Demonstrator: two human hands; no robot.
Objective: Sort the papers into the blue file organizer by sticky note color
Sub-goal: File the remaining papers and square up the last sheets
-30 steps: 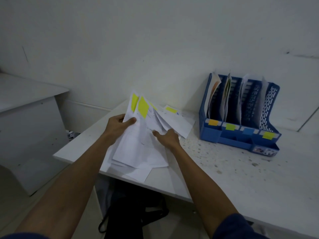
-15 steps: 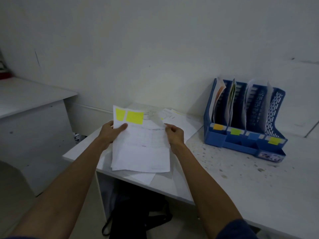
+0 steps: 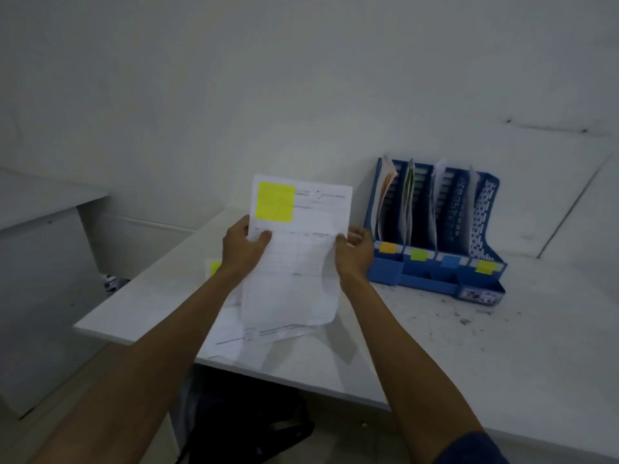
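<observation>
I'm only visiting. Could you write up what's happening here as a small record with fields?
Hands: left hand and right hand grip the held papers by their side edges
Top sheet: yellow sticky note at upper left
Organizer: blue file organizer on the table, right of the hands
Slot labels, left to right: orange label, green label, blue label, yellow label
Likely slot: far right, by colour
Underneath: loose papers on the table

printed paper (image 3: 301, 242), text too blurred
</observation>
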